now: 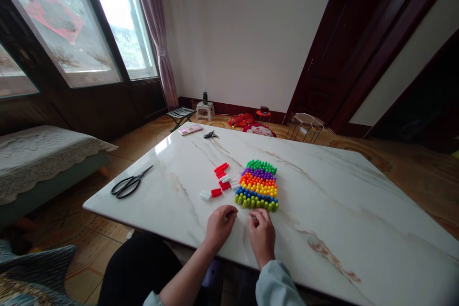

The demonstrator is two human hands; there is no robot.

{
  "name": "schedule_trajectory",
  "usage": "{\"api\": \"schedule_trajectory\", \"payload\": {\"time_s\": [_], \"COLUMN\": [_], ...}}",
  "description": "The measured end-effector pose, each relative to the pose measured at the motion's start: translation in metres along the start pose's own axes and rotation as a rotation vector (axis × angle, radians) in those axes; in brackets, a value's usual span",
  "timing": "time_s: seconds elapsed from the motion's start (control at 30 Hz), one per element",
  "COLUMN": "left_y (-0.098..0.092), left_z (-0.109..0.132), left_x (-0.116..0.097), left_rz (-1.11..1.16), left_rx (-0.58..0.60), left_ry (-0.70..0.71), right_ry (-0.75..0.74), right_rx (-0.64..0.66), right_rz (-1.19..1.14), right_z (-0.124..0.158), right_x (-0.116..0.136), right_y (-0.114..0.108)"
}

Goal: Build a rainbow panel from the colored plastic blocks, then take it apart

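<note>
My left hand (221, 224) is closed above the marble-patterned table (154, 205), near its front edge. Just to its right, my right hand (261, 229) is closed too, its fingers pinched by the lowest rows of beads. Whatever either hand holds is too small to make out. Directly beyond them lies a beadwork piece (258, 185) in bands of green, purple, orange, yellow, blue and olive. Left of the beadwork are several red pieces (216, 193) and white pieces (205, 195), some in short rows.
Black scissors (129, 185) lie at the table's left. Near the far edge rest a pink phone (191, 129) and small dark pliers (211, 135). Beyond the table stand a white stool (204, 111), a folding stool (181, 114) and a round-topped stool (307, 119).
</note>
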State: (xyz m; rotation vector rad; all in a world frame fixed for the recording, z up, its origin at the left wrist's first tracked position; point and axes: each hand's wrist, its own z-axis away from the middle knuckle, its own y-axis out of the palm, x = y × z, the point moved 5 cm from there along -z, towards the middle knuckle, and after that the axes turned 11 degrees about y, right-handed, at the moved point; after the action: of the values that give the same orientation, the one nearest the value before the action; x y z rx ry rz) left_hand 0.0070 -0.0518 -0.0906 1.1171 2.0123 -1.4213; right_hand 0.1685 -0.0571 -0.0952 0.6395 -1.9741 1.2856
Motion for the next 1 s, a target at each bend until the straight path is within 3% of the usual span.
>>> {"api": "schedule_trajectory", "payload": {"time_s": [1.0], "left_y": [0.000], "left_z": [0.002], "left_x": [-0.006], "left_rz": [-0.005], "left_rx": [-0.009], "left_ry": [-0.007], "right_ry": [-0.123], "right_rx": [0.011], "right_rz": [0.026], "right_z": [-0.002], "right_x": [-0.005], "right_y": [0.002]}}
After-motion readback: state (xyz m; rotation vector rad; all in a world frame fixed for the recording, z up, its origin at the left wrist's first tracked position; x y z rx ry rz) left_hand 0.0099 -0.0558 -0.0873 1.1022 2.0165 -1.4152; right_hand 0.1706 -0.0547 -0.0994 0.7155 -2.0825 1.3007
